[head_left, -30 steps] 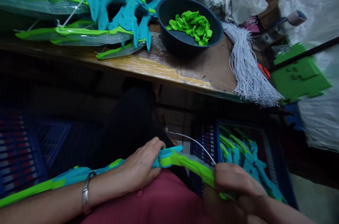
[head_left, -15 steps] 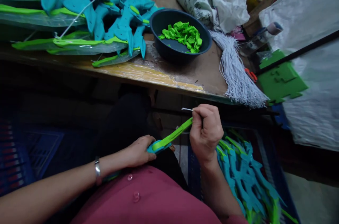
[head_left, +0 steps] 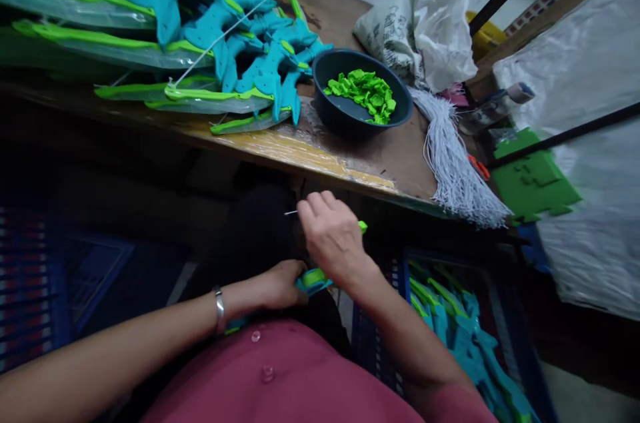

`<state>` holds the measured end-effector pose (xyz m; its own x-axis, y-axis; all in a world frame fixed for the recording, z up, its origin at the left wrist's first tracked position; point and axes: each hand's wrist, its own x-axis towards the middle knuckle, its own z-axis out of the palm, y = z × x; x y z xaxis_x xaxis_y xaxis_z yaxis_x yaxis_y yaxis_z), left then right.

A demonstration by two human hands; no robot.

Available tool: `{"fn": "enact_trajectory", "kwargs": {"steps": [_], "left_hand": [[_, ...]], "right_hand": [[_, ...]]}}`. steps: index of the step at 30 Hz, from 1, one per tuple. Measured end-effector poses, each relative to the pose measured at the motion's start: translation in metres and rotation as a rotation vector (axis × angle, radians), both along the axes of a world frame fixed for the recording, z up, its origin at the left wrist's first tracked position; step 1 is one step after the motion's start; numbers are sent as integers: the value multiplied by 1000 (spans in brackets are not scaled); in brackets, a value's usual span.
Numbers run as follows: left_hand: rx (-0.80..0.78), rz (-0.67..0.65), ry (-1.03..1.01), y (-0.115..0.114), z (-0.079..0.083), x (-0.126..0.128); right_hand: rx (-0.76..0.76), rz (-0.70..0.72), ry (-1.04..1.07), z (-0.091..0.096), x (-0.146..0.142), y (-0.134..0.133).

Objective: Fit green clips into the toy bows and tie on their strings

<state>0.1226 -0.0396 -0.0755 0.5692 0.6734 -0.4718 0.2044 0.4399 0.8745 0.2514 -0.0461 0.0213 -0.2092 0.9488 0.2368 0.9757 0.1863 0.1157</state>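
My left hand (head_left: pixel 284 284) is closed round the turquoise middle of a toy bow (head_left: pixel 314 278) in front of my shirt. One bright green limb of the bow passes behind my right hand (head_left: pixel 331 228), and its tip shows just beyond the knuckles. Between the fingertips of that hand is a thin white cord (head_left: pixel 291 212), its short end sticking out to the left. Much of the bow is covered by my hands and forearm.
Several turquoise and green toy bows (head_left: pixel 270 73) are stacked on the table (head_left: pixel 300 146). Beside them stands a dark bowl (head_left: pixel 330 115) with green plastic pieces (head_left: pixel 367 93). A bundle of white cords (head_left: pixel 453 156) hangs over the edge. More bows (head_left: pixel 470 336) lie in a blue crate below right.
My right hand has moved left with the cord, across the bow's green limb, and its back now faces up. My left hand keeps its hold on the bow. The view has shifted slightly.
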Motion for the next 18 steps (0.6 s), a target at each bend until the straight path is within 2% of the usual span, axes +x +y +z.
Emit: {"fn": "enact_trajectory", "kwargs": {"steps": [2, 4, 8, 12, 15, 18], "left_hand": [[-17, -193, 80, 2, -1, -15], [-2, -306, 141, 2, 0, -22], [34, -459, 198, 1, 10, -22], [40, -595, 212, 5, 23, -29], [23, -684, 240, 9, 23, -35], [39, -746, 266, 12, 16, -34]], "right_hand": [[-53, -89, -111, -5, 23, -11], [-75, -152, -165, -8, 37, -26], [-43, -202, -157, -4, 40, -50], [-42, -166, -164, 0, 36, -54], [-164, -96, -154, -8, 38, -52], [-221, -122, 40, -17, 45, -50]]}}
